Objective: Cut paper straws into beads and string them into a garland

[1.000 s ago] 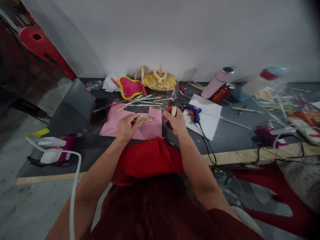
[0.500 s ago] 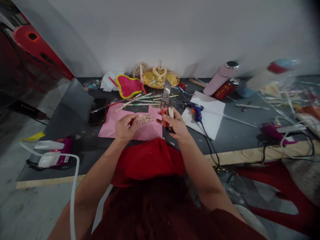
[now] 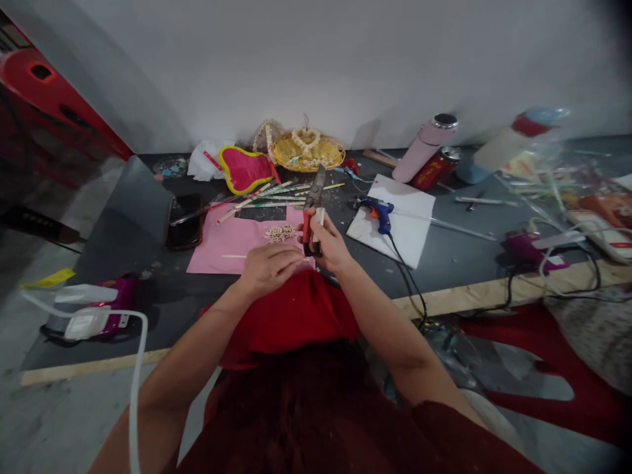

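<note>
My right hand (image 3: 330,245) is wrapped around the handles of pruning shears (image 3: 314,197), one red and one whitish, with the blades pointing away from me. My left hand (image 3: 270,268) is low over the front edge of a pink sheet (image 3: 212,247), its fingers together and pointing right below the shears. A small pale bit shows at its fingertips, too small to make out. A pile of short pale pieces (image 3: 280,233) lies on the sheet beyond the left hand. A thin pale stick (image 3: 233,256) lies left of that hand.
Patterned paper sticks (image 3: 271,197) lie behind the sheet. A phone (image 3: 185,220) is at left, a blue glue gun (image 3: 378,212) on a white board (image 3: 417,230) at right. Farther back are a yellow basket (image 3: 281,155), a pink flask (image 3: 424,148) and a red can (image 3: 437,168).
My left hand has moved right and toward me, from beside the pile to the sheet's front edge. The shears have come slightly lower and nearer. The view has shifted a little.
</note>
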The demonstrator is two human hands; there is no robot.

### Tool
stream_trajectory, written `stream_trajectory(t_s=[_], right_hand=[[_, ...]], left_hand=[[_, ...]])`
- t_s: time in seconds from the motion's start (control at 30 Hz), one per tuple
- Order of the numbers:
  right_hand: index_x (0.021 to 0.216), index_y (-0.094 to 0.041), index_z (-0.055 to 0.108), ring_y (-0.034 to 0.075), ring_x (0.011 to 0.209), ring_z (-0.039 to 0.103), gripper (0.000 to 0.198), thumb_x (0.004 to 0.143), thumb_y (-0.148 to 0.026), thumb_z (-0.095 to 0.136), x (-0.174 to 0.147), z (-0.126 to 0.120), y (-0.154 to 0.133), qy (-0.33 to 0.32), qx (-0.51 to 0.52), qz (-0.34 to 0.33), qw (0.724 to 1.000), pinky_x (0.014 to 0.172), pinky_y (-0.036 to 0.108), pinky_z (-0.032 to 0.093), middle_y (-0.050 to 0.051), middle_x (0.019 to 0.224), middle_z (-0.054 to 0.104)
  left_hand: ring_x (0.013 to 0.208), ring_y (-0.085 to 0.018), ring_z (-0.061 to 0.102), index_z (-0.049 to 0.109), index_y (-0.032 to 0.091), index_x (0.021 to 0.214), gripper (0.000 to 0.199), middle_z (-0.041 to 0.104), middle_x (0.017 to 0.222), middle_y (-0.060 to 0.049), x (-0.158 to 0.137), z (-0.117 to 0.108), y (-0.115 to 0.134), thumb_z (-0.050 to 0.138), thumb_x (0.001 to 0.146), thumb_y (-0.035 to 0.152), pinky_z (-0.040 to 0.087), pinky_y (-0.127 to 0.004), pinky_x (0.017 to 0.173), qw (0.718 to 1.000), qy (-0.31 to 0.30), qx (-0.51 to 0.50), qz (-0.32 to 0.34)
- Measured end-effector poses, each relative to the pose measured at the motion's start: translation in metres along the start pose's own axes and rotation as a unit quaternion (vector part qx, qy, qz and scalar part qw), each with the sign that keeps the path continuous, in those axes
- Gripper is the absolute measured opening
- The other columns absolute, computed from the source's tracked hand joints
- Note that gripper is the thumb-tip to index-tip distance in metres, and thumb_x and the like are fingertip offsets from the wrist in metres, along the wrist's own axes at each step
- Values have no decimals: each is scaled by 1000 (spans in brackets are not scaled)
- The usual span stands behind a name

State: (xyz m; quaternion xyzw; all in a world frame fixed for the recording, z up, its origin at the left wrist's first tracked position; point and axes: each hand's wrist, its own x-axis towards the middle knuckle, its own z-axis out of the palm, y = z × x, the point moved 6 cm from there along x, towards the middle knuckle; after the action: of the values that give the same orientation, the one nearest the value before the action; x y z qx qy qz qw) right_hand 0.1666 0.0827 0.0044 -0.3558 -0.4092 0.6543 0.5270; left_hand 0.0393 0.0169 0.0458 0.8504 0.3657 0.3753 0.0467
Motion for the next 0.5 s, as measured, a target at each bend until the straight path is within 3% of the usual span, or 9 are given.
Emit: stream_trajectory(t_s=[0.17,0.3,0.5], right_hand=[[112,-31,47,11,65,57,47,77,-59,61,-4,7,8,-8,-48,3,999,54,22,46,-4,79,60],[114,-32,43,11,65,58,47,79,-59,59,-3,8,10,-12,-76,13,997,53,23,46,-5,78,60],[108,-34,42,13,81,61,36,81,-53,56,2,-1,-2,18,-65,-47,997,61,27,53,-5,87,56]], left_hand=[[90,-15,70,72,24,87,14,72,110,-3,0,4,13,58,86,25,58,-29,76,998,-9,21,56],[87,-15,71,72,25,88,15,74,104,-3,0,7,14,57,86,24,58,-29,76,997,-40,27,58],[85,-13,70,70,26,93,15,75,98,-1,-2,13,14,56,86,23,57,-28,75,997,-54,-8,60]])
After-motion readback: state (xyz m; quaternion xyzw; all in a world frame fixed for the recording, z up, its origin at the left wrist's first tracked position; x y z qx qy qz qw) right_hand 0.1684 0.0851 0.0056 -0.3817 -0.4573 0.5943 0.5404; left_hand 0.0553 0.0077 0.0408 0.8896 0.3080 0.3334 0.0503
